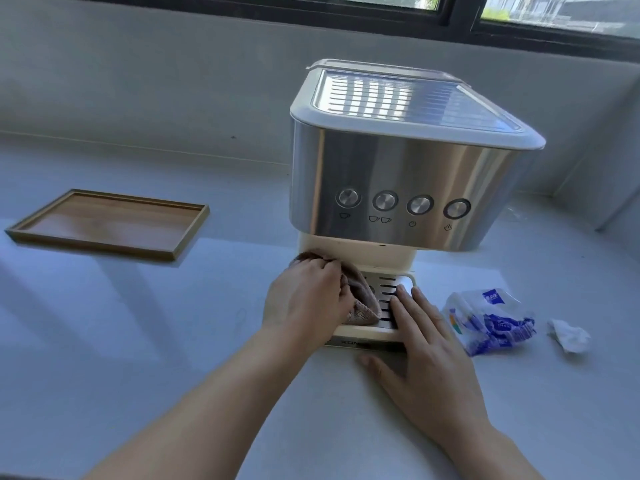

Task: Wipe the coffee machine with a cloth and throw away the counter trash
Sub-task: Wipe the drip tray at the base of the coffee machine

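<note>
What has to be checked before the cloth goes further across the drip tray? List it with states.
1. Cloth gripped by the left hand: ok.
2. Cloth lying on the drip tray: ok.
3. Right hand bracing the tray, fingers flat: ok.
4. Right side of the tray free to wipe: not ok, the right hand's fingers cover it.
5. Trash off the counter: not ok, the blue wrapper and crumpled tissue lie right of the coffee machine.
6. Machine's steel front already wiped: cannot tell.
</note>
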The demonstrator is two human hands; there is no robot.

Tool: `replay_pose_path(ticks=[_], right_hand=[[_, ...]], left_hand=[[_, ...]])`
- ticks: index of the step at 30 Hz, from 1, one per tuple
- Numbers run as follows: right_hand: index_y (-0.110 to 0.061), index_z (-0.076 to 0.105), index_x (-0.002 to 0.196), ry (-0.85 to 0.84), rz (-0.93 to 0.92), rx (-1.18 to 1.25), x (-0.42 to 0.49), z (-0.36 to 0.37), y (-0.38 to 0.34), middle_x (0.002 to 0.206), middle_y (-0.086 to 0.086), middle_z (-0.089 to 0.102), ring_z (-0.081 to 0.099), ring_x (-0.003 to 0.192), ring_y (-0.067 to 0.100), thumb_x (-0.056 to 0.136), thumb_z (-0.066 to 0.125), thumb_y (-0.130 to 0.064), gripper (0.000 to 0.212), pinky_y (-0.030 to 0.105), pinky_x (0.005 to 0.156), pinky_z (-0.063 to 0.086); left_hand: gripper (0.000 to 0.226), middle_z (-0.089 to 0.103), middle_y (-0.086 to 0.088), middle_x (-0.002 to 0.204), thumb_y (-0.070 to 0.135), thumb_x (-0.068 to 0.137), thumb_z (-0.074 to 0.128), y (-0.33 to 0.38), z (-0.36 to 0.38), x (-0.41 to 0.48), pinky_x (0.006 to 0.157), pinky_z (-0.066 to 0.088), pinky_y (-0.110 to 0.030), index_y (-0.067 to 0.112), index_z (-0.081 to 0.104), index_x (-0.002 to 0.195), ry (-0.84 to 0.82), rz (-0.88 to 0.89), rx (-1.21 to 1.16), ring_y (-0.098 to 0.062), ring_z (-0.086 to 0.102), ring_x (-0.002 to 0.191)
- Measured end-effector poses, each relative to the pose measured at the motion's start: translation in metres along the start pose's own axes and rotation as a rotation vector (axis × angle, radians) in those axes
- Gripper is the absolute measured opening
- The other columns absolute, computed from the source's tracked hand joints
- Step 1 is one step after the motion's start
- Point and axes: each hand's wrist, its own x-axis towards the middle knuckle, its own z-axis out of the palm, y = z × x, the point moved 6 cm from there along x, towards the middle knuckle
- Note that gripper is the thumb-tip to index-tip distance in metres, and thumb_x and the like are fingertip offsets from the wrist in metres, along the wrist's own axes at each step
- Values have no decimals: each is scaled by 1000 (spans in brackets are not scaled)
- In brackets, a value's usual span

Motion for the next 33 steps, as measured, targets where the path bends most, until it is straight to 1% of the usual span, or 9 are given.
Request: replay_pose_path(ticks=[2, 5, 7, 11, 16, 20, 22, 26, 33], right_hand=[[-11, 44, 146, 17, -5, 13, 0, 1, 1, 157, 1, 36, 26, 148, 17, 82, 61, -61, 83, 43, 116, 34], [-9, 46, 145, 33, -22, 29, 0, 3, 2, 156, 2, 38, 28, 147, 18, 80, 64, -55, 81, 45, 115, 35], [-9, 46, 145, 41, -19, 33, -1, 3, 4, 156, 2, 38, 28, 147, 17, 80, 66, -52, 80, 45, 115, 35], [-8, 50, 142, 61, -20, 40, 0, 3, 3, 153, 3, 42, 32, 146, 19, 77, 74, -48, 80, 48, 111, 40], [-9, 50, 142, 69, -19, 40, 0, 3, 3, 153, 3, 42, 32, 146, 19, 78, 72, -50, 79, 46, 112, 39], [-8, 52, 140, 84, -23, 46, 0, 1, 3, 151, 3, 45, 34, 145, 19, 76, 76, -47, 79, 46, 111, 40], [-8, 52, 140, 93, -27, 50, 0, 2, 3, 151, 2, 45, 33, 145, 18, 76, 77, -44, 77, 44, 111, 39], [-9, 52, 140, 107, -32, 52, 0, 3, 3, 151, 0, 45, 31, 146, 14, 77, 77, -42, 76, 37, 113, 34], [-10, 52, 141, 77, -12, 62, -1, 0, 1, 151, -1, 44, 30, 146, 14, 78, 74, -43, 74, 33, 115, 29]], left_hand=[[29, 66, 3, 99, 50, 90, 45, 0, 1, -4, 69, 30, -30, 22, 45, 81, 29, -22, 43, -20, 54, 98], [58, 65, 2, 101, 73, 78, 41, 6, 8, -10, 97, 41, -32, 20, 58, 96, 3, -12, 85, -21, 54, 105], [53, 63, 5, 105, 69, 79, 45, 5, 8, -10, 91, 42, -31, 24, 61, 102, 7, -2, 40, -19, 53, 107], [20, 61, 11, 100, 43, 83, 54, -23, -5, -8, 67, 48, -29, 25, 59, 90, 1, -39, -123, -16, 56, 91], [21, 68, 5, 98, 29, 83, 62, -26, -15, -12, 67, 53, -35, 19, 69, 100, 39, 143, -119, -22, 62, 85], [26, 70, -5, 107, 13, 83, 70, -24, -26, -12, 74, 56, -34, 9, 70, 109, 348, 256, -160, -26, 65, 96], [28, 66, -6, 107, 10, 81, 71, -23, -25, -6, 76, 52, -32, 11, 70, 109, 384, 246, -202, -25, 61, 95], [19, 65, 2, 102, 12, 80, 70, -30, -8, 11, 76, 51, -35, 16, 71, 98, 187, 28, -293, -23, 58, 93], [17, 67, 5, 87, 20, 79, 65, -60, -11, 3, 68, 48, -28, 28, 73, 92, 186, -365, -331, -17, 60, 81]])
